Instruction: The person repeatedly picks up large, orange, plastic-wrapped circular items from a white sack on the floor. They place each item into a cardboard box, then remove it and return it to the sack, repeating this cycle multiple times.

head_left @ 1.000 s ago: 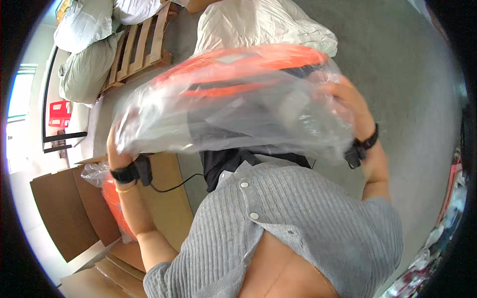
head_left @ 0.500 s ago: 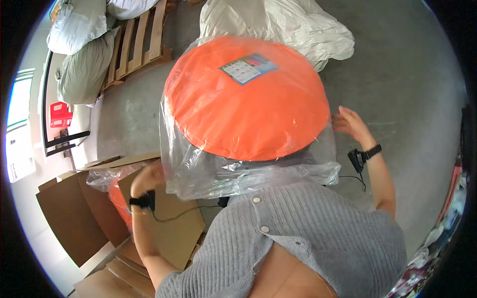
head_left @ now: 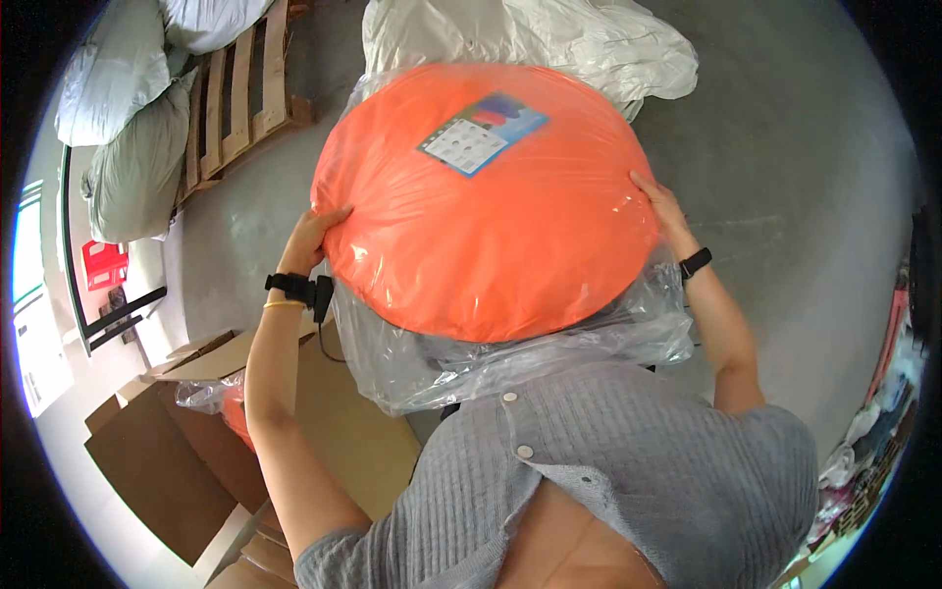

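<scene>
In front of me is a large round orange item [head_left: 481,236], flat and padded-looking, wrapped in a clear plastic bag [head_left: 530,358]. A printed card [head_left: 476,137] in white and blue lies under the plastic near its far side. My left hand [head_left: 312,234] grips its left edge, thumb on top and fingers out of sight underneath. Along the right edge, my right hand [head_left: 667,208] holds it with the thumb over the rim and the other fingers partly hidden. The bag's loose, crumpled end hangs toward my body.
An open cardboard box [head_left: 177,461] stands at the lower left, with another orange plastic-wrapped item [head_left: 235,412] in it. White sacks [head_left: 549,44] lie beyond the orange item. A wooden pallet [head_left: 235,98] and stuffed bags [head_left: 137,172] are at the far left.
Both hands have closed on the orange item's edges; the left rose from beside the box, the right came inward from the right. The orange item looks slightly larger and its near edge lower.
</scene>
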### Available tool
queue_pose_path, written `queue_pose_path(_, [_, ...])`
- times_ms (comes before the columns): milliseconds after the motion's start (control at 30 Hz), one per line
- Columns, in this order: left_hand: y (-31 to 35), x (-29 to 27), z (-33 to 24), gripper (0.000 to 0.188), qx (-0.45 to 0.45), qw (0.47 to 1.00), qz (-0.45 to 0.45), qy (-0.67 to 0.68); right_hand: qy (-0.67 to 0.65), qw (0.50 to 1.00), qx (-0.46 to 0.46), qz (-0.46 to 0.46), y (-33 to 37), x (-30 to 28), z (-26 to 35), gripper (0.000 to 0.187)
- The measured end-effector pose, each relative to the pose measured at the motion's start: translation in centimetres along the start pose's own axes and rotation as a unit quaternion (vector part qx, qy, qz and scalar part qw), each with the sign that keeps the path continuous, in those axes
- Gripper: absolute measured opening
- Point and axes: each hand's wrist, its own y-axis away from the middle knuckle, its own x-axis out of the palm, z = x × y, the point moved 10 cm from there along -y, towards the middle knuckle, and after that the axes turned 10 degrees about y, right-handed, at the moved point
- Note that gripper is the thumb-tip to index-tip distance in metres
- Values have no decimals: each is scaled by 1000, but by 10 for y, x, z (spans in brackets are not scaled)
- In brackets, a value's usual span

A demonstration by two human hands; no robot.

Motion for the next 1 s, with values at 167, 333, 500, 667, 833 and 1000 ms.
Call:
queue_pose_path(167, [11,-13,11,42,34,997,-39,54,35,998,-47,-21,7,1,14,62])
queue_pose_path(333, [53,-11,10,35,126,989,-58,60,66,988,-137,-40,32,1,73,64])
queue_pose_path(500, [120,-14,-36,38,272,954,-101,71,76,947,-307,-62,83,15,155,59])
queue_pose_path(667, [191,-18,-78,40,418,888,-113,152,67,899,-431,-51,97,23,216,53])
queue_pose_path(833, [248,-11,-120,40,552,807,-126,169,-51,870,-489,27,121,13,261,52])
queue_pose_path(1000, [314,19,-166,44,612,770,-144,106,32,883,-467,-32,86,-22,318,50])
